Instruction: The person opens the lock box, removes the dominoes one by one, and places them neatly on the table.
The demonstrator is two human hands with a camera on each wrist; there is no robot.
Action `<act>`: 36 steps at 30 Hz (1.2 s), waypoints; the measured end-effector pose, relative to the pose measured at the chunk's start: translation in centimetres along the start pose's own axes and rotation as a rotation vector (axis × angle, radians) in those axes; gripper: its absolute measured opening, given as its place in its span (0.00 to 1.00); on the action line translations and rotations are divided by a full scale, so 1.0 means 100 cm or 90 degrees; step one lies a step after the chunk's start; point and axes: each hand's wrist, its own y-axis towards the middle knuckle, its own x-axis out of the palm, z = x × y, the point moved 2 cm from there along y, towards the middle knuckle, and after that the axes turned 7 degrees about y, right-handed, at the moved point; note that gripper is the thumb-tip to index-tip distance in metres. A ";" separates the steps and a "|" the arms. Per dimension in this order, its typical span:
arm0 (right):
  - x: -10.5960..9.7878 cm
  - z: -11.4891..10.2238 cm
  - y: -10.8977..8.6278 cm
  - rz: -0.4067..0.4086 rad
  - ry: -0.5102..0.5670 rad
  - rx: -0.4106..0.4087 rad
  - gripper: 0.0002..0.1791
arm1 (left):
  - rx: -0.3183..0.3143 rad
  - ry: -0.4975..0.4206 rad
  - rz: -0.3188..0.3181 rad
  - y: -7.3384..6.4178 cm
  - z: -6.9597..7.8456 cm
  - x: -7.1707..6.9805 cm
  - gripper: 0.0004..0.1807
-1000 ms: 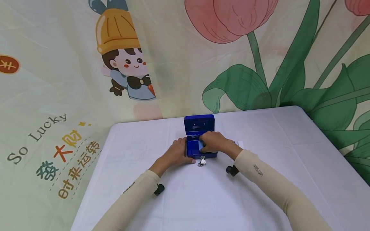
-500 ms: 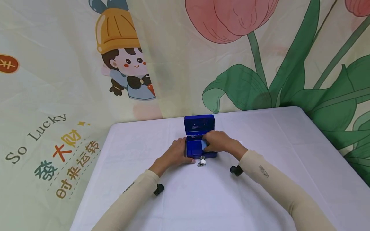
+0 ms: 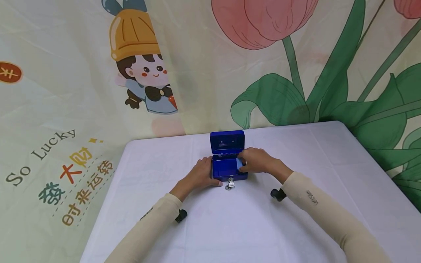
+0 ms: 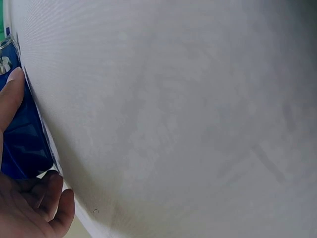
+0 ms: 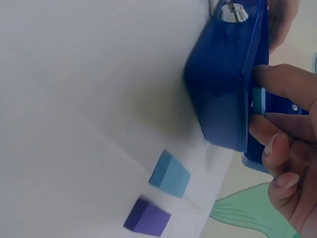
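A blue metal cash box stands on the table with its lid raised. My left hand holds the box at its left side, thumb along the front face. At the box's right end, my right hand pinches a light-blue flat piece between thumb and fingers. In the right wrist view this piece shows only as a strip just inside the rim, the rest hidden by fingers and wall. Keys hang from the lock on the front.
On the white-covered table, right of the box in the right wrist view, lie a light-blue block and a purple block. Behind the table hangs a printed cloth. A black wrist camera sits under the right forearm.
My right hand has slid rightward inside the box with the light-blue piece, from near the middle to the right end. The left hand and the box have stayed put.
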 end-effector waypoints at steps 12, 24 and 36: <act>-0.015 0.014 -0.015 0.016 0.056 0.009 0.30 | 0.004 0.008 0.006 0.001 -0.001 0.001 0.63; -0.021 0.029 -0.026 0.004 0.075 0.013 0.29 | 0.001 0.017 0.002 0.002 0.000 0.001 0.63; -0.021 0.055 -0.039 -0.001 0.094 0.037 0.29 | 0.006 0.017 0.005 0.002 -0.002 0.002 0.63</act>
